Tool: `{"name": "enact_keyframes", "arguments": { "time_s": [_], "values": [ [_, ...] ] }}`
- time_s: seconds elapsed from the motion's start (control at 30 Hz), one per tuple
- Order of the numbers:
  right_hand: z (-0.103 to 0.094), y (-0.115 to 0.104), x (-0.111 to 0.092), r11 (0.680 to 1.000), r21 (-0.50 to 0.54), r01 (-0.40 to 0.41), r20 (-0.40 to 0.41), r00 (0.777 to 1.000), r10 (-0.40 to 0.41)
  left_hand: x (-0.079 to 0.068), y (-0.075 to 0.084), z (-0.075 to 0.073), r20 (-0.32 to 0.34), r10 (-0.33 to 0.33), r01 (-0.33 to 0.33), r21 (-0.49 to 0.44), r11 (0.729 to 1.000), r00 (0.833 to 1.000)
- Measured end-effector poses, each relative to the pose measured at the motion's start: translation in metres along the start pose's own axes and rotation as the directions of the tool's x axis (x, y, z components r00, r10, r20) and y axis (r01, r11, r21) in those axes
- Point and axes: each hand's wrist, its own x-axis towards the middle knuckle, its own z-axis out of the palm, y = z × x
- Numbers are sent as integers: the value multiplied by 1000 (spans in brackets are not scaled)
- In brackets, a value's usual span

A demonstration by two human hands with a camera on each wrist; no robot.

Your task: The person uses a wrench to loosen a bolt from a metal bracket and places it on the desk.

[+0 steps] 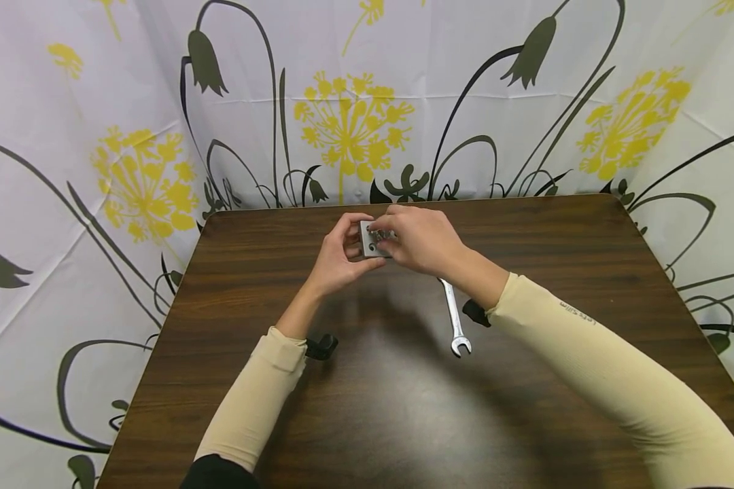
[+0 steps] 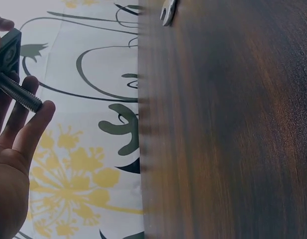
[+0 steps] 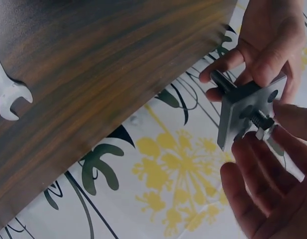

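My left hand [image 1: 336,255] holds a square grey metal plate [image 1: 367,241] with holes by its edges, raised above the far part of the table. A threaded bolt [image 2: 21,93] sticks out of the plate's back, beside the left fingers. On the front, a shorter threaded end [image 3: 261,118] carries a hex piece; whether it is a nut or a bolt head I cannot tell. My right hand [image 1: 425,238] pinches this front end between thumb and fingers. In the right wrist view, the other right fingers [image 3: 248,184] spread below the plate.
An open-ended wrench [image 1: 455,316] lies on the brown wood-grain table [image 1: 373,394], below the right forearm, its upper end hidden. A flower-patterned curtain [image 1: 379,54] hangs right behind the table's far edge. Dark wrist-camera mounts [image 1: 322,347] jut from both wrists.
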Motion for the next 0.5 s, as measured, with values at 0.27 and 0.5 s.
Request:
{"name": "enact_keyframes", "arguments": {
  "time_s": [0.27,0.5],
  "values": [
    [2,0,2,999,2,-52,-25,998,52,1,-3,0,0,15,-15,-10,1000,1000],
    [3,1,-1,1000,-4,-22,-35,999,22,0,-1,0,5,19,-19,-5,1000,1000]
  ]
}}
